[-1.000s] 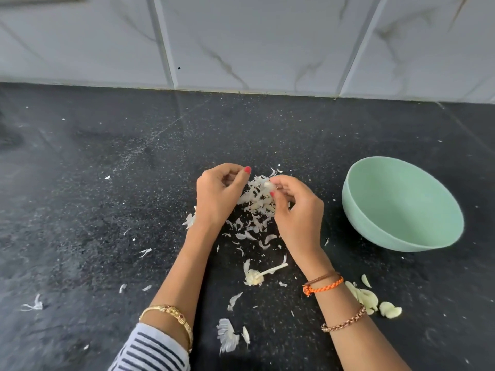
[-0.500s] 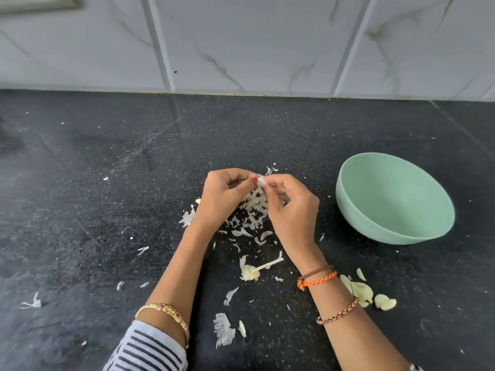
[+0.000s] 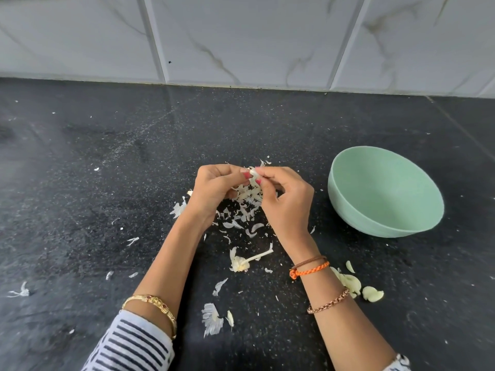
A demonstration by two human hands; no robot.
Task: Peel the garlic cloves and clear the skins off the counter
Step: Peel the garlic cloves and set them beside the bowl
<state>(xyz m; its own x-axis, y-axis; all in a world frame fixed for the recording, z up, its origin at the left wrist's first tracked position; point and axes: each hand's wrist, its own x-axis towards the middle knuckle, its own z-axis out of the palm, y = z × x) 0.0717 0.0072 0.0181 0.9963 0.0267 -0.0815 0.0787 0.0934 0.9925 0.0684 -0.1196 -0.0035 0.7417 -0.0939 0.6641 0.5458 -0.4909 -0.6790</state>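
Observation:
Both hands meet above the black counter [image 3: 80, 196] at mid frame. My left hand [image 3: 214, 188] and my right hand [image 3: 286, 202] pinch one small white garlic clove [image 3: 252, 172] between their fingertips. Beneath them lies a pile of papery white garlic skins [image 3: 246, 202]. A bare garlic stem with its root base [image 3: 245, 262] lies nearer to me. More skin scraps [image 3: 213, 318] sit by my left forearm. Several peeled, pale yellow cloves [image 3: 353, 283] rest on the counter right of my right wrist.
A mint-green bowl [image 3: 388, 226] stands tilted at the right, its visible inside bare. A marble-patterned tiled wall [image 3: 241, 38] closes the back of the counter. Small skin flecks [image 3: 20, 291] are scattered over the left part of the counter.
My hands, apart a second ago with the clove in the right one, have come together. Both now pinch the clove.

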